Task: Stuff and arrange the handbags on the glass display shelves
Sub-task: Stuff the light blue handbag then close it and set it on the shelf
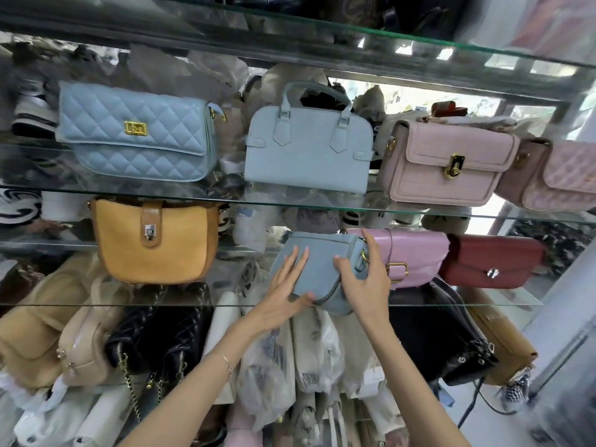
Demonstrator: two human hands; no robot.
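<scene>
Two grips hold the blue handbag (317,269) on the lower glass shelf (467,297) between mustard bag (154,243) and pink bag (416,253): left grip (283,291) spread flat on its face, right grip (364,282) curled round its end, probably aligning it.

Head view. Daylight, bright and even, came from behind the shelves (161,192) at upper right, where a patch (416,98) was burnt out to near white. Pale reflections lay across the top shelf (225,30) and veiled whatever stood behind it. Shadows were soft; the darkest zone sat below the lowest shelf (96,305), round the black bag (167,327). Shelf edges bowed in curves, the wide lens's distortion growing toward the borders. The right edge and lower right corner were smeared. The blue bag (317,272), left hand (280,298) and right hand (367,282) were sharp.
</scene>
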